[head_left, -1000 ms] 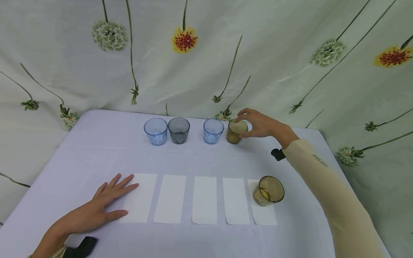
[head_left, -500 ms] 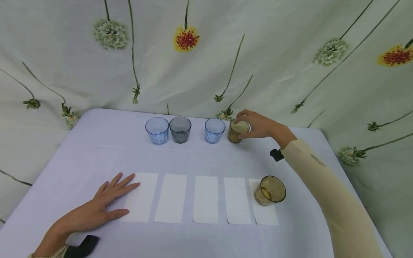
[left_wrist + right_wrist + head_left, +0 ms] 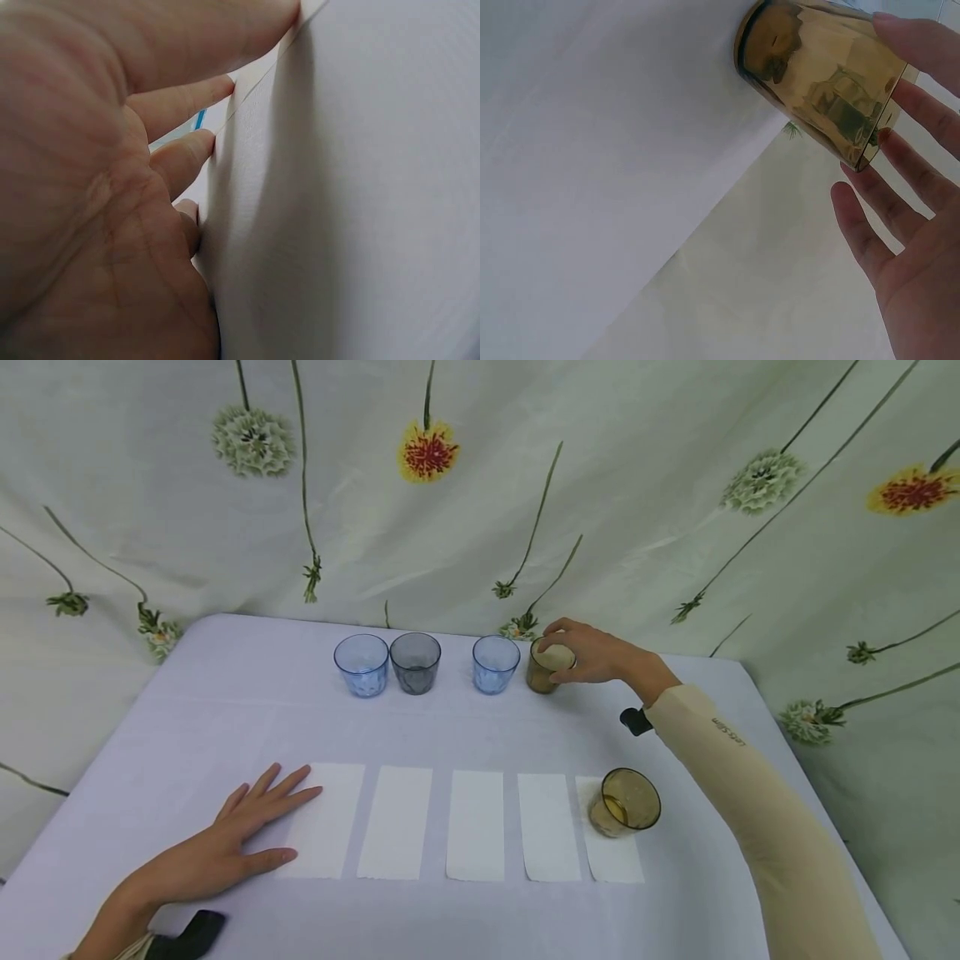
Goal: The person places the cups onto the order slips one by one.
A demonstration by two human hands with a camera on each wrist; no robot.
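My right hand (image 3: 592,652) is at the rim of an amber glass (image 3: 542,678) in the back row, thumb on one side and fingers on the other. In the right wrist view, the thumb and fingertips grip the upper edge of this amber glass (image 3: 832,82), which stands upright on the table. My left hand (image 3: 225,847) lies spread on the white cloth at the left, fingertips over the edge of the leftmost white paper strip (image 3: 330,818). In the left wrist view, the left hand's palm (image 3: 90,210) arches over the cloth.
Left of the gripped glass stand a blue glass (image 3: 495,668), a grey glass (image 3: 416,666) and another blue glass (image 3: 363,668). A second amber glass (image 3: 626,806) stands on the rightmost paper strip (image 3: 618,864). Behind the white-covered table (image 3: 262,710) hangs a flowered cloth (image 3: 480,527).
My right hand has moved slightly left and closer in around the amber glass's rim. The glasses and my left hand stay in place; the view shifts a little.
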